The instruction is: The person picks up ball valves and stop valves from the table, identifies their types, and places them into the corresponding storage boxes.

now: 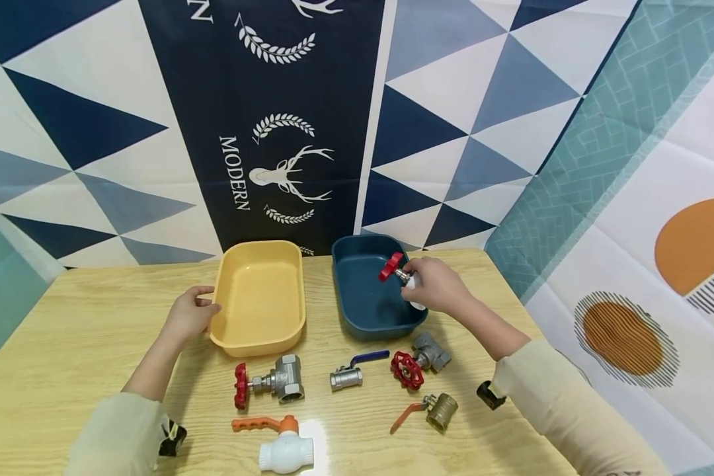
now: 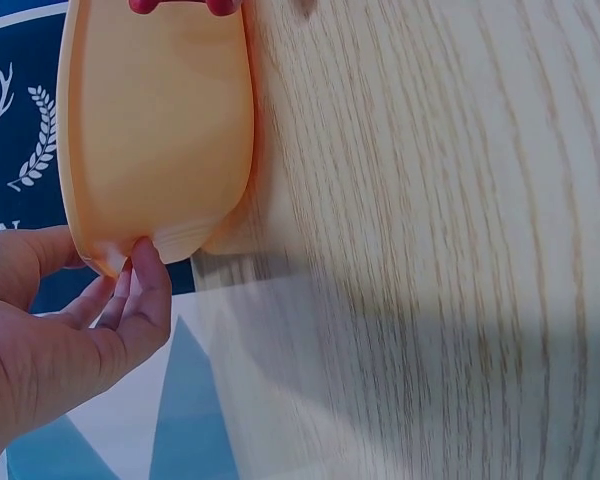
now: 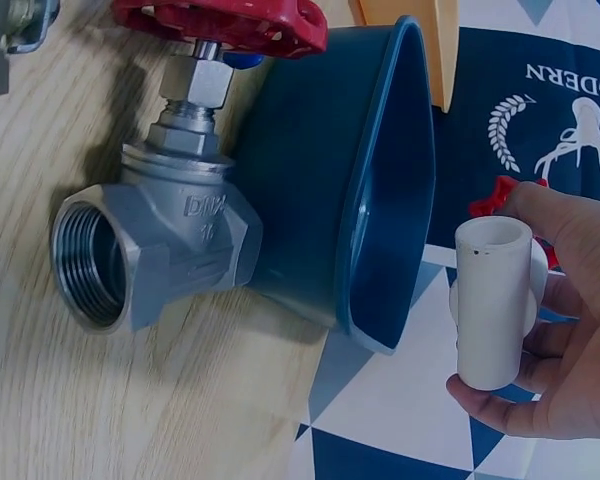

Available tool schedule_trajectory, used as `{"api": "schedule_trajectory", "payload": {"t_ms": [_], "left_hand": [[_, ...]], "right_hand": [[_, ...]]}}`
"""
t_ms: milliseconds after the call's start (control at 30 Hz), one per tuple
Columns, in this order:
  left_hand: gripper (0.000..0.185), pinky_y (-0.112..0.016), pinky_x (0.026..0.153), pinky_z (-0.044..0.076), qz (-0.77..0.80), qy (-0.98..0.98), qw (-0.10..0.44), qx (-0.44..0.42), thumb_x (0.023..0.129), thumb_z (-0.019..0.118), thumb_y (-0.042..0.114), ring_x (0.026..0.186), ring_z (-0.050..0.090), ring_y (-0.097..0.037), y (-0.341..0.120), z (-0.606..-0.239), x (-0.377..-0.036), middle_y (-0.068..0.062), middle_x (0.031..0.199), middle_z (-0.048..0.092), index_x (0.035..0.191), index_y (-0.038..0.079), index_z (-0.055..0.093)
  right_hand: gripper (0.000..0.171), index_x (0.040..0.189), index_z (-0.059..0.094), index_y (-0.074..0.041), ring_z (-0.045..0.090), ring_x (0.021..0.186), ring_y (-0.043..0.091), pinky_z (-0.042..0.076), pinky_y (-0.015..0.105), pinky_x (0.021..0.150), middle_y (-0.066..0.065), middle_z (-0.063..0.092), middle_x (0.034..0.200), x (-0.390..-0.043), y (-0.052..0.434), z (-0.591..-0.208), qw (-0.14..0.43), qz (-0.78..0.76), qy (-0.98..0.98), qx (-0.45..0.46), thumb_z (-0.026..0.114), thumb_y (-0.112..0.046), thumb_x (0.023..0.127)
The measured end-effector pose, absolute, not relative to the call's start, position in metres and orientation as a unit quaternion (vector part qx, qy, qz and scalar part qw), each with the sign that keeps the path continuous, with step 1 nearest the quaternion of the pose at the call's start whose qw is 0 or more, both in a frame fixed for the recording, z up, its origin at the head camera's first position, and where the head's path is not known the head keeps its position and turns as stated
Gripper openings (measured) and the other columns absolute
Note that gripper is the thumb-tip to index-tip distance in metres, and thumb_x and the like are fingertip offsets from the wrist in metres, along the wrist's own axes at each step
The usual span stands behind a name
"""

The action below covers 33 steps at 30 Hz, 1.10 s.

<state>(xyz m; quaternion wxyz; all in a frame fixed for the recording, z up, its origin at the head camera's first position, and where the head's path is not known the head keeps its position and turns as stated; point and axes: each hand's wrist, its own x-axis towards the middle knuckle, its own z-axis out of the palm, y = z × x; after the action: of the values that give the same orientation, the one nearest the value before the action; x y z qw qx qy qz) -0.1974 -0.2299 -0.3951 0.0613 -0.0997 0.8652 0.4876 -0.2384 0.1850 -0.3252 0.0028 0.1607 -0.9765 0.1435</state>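
My left hand (image 1: 189, 316) pinches the rim of the yellow tub (image 2: 160, 120) at its left side. In my right hand (image 1: 437, 285) is a white plastic valve (image 3: 495, 305) with a red handwheel (image 1: 391, 266). That valve is held over the right part of the dark blue tub (image 1: 363, 291), whose visible floor is bare. Just in front of the blue tub lies a metal gate valve (image 3: 185, 225) with a red handwheel. My right palm is partly out of the right wrist view.
On the wooden table (image 1: 95, 330) lie a red-wheel gate valve (image 1: 287, 378), a blue-lever ball valve (image 1: 346, 378), a brass valve (image 1: 441, 412) with a red lever, and a white valve (image 1: 287, 454) with an orange handle. Patterned cloth (image 1: 452, 132) hangs behind the table.
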Motion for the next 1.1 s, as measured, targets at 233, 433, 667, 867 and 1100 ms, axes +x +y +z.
{"api": "schedule_trajectory", "payload": {"t_ms": [233, 433, 667, 867, 1100], "left_hand": [[0.052, -0.028, 0.060, 0.051, 0.486, 0.866, 0.064, -0.104, 0.093, 0.048, 0.011, 0.080, 0.054, -0.017, -0.231, -0.394, -0.197, -0.026, 0.117, 0.046, 0.138, -0.007, 0.032], [0.051, -0.029, 0.061, 0.052, 0.483, 0.867, 0.064, -0.105, 0.093, 0.048, 0.011, 0.080, 0.054, -0.018, -0.231, -0.394, -0.197, -0.026, 0.117, 0.046, 0.138, -0.007, 0.032], [0.051, -0.028, 0.060, 0.051, 0.480, 0.869, 0.065, -0.104, 0.093, 0.049, 0.012, 0.079, 0.054, -0.017, -0.230, -0.395, -0.198, -0.026, 0.117, 0.047, 0.138, -0.007, 0.033], [0.051, -0.026, 0.058, 0.050, 0.483, 0.868, 0.062, -0.102, 0.093, 0.049, 0.011, 0.076, 0.053, -0.016, -0.231, -0.395, -0.199, -0.026, 0.114, 0.048, 0.138, -0.007, 0.033], [0.050, -0.028, 0.059, 0.051, 0.485, 0.867, 0.055, -0.098, 0.092, 0.049, 0.009, 0.072, 0.052, -0.014, -0.231, -0.394, -0.199, -0.023, 0.108, 0.050, 0.137, -0.008, 0.034]], "right_hand": [[0.040, 0.112, 0.063, -0.002, 0.055, 0.076, 0.021, 0.049, 0.028, 0.058, 0.014, 0.065, 0.101, -0.240, 0.177, -0.322, 0.003, 0.152, -0.972, 0.177, 0.068, -0.023, 0.078], [0.039, 0.111, 0.063, -0.003, 0.056, 0.075, 0.020, 0.049, 0.027, 0.058, 0.012, 0.065, 0.100, -0.244, 0.169, -0.319, 0.006, 0.152, -0.970, 0.190, 0.067, -0.024, 0.078], [0.040, 0.111, 0.063, -0.003, 0.055, 0.074, 0.019, 0.049, 0.025, 0.057, 0.012, 0.065, 0.097, -0.244, 0.160, -0.319, -0.002, 0.157, -0.968, 0.197, 0.068, -0.023, 0.077], [0.040, 0.111, 0.063, -0.003, 0.055, 0.075, 0.019, 0.049, 0.025, 0.057, 0.012, 0.065, 0.097, -0.245, 0.154, -0.323, -0.006, 0.157, -0.967, 0.202, 0.068, -0.023, 0.077], [0.040, 0.111, 0.063, -0.003, 0.054, 0.075, 0.019, 0.047, 0.024, 0.056, 0.011, 0.064, 0.095, -0.245, 0.150, -0.325, -0.006, 0.159, -0.965, 0.209, 0.069, -0.023, 0.077]]}}
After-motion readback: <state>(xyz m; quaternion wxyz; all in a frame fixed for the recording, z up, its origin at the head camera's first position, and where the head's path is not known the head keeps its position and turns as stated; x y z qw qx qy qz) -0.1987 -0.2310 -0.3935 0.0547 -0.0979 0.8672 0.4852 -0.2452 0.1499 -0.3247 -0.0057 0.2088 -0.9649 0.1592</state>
